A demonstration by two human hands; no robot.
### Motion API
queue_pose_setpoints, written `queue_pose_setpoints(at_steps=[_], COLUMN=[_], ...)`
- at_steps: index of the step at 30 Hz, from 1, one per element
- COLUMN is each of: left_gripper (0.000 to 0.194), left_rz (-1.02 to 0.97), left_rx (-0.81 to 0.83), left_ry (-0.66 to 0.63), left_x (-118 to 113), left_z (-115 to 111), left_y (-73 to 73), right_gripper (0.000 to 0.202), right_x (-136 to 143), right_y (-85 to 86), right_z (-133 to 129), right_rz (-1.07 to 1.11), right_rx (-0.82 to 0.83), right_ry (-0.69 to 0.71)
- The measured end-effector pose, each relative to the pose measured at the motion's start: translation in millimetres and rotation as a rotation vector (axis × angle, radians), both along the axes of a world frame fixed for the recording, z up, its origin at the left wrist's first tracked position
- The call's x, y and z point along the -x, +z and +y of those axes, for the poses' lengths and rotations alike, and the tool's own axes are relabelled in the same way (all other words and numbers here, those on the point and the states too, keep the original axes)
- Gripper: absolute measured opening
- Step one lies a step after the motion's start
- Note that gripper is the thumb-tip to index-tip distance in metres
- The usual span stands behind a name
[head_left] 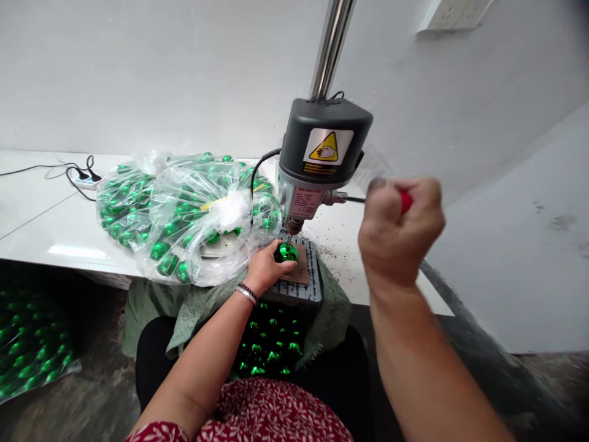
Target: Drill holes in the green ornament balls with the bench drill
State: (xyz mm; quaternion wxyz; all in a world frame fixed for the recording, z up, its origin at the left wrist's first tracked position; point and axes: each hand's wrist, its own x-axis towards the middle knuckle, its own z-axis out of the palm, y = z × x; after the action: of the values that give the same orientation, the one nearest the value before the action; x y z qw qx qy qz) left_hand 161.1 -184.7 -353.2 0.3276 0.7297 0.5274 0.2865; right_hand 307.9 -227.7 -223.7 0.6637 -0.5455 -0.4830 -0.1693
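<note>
My left hand (265,269) is closed around a shiny green ball ornament (289,253), steadying it on a small brown board (301,270) over the grey drill press base (314,279). Right above the ball, the bit of the drill press (326,144) points down; whether it has entered the ball I cannot tell. My right hand (401,230) grips the red-knobbed feed lever (405,201) on the machine's right side, fingers wrapped round the knob.
Clear plastic bags of green balls (184,215) crowd the table on the left. More balls (271,344) lie below the base between my knees, beside green woven cloth (334,313). Another bag (32,344) rests on the floor. Dark shavings dot the white table (343,245). A power strip (85,181) sits far left.
</note>
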Motion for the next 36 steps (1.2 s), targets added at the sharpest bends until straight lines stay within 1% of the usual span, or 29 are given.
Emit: queue_pose_setpoints(at_steps=[2,3,5,7,11,12,13,15,17,18,20,21,23,26,29,32,34,36], left_gripper=[0.039,0.039,0.039,0.043,0.057,0.06,0.061,0.054,0.042,0.039,0.041,0.041,0.042,0.044,0.04,0.036,0.039,0.047], left_rz=[-0.031,-0.047,-0.061,-0.041,0.006,0.019,0.034,0.069,0.147,0.225,0.486,0.629,0.739,0.809,0.828,0.792,0.674,0.432], left_rx=[-0.002,-0.009,-0.026,-0.022,0.063,0.084,0.094,0.061,-0.031,-0.08,-0.114,-0.103,-0.097,-0.084,-0.056,-0.05,-0.081,-0.117], left_ry=[-0.011,-0.014,-0.023,-0.072,-0.262,-0.279,-0.269,-0.181,-0.038,0.036,0.154,0.186,0.232,0.31,0.321,0.294,0.282,0.237], left_x=[0,2,10,24,63,72,80,91,98,100,104,106,110,117,123,124,125,124], left_z=[-4,-7,-17,-30,-56,-58,-59,-50,-31,-18,10,23,45,66,75,71,59,38], left_y=[1.8,3.2,7.2,13.9,35.4,41.3,46.7,54.6,56.9,55.8,50.0,45.9,37.0,25.4,19.2,21.4,28.7,39.4], right_gripper=[0.027,0.028,0.028,0.027,0.024,0.024,0.023,0.023,0.024,0.026,0.03,0.032,0.031,0.029,0.03,0.025,0.023,0.022], right_x=[-5,-7,-8,-6,-3,-2,-2,-3,-4,-4,-5,-5,-6,-6,-5,-4,-3,-2], right_y=[24.8,34.2,45.5,48.7,46.3,45.6,45.1,44.0,42.8,42.2,40.9,40.3,39.4,38.8,39.3,40.7,41.3,41.1], right_z=[8,10,13,12,9,9,9,11,12,12,12,11,10,9,8,6,5,5], right_rz=[0.044,0.058,0.083,0.113,0.157,0.16,0.161,0.165,0.164,0.16,0.144,0.133,0.115,0.094,0.097,0.126,0.133,0.133], right_rx=[0.131,0.17,0.239,0.283,0.285,0.278,0.274,0.264,0.246,0.234,0.218,0.215,0.225,0.225,0.214,0.26,0.288,0.292], right_ry=[0.059,0.061,0.042,0.016,0.031,0.037,0.038,0.03,0.025,0.027,0.039,0.043,0.039,0.031,0.045,0.042,0.042,0.043])
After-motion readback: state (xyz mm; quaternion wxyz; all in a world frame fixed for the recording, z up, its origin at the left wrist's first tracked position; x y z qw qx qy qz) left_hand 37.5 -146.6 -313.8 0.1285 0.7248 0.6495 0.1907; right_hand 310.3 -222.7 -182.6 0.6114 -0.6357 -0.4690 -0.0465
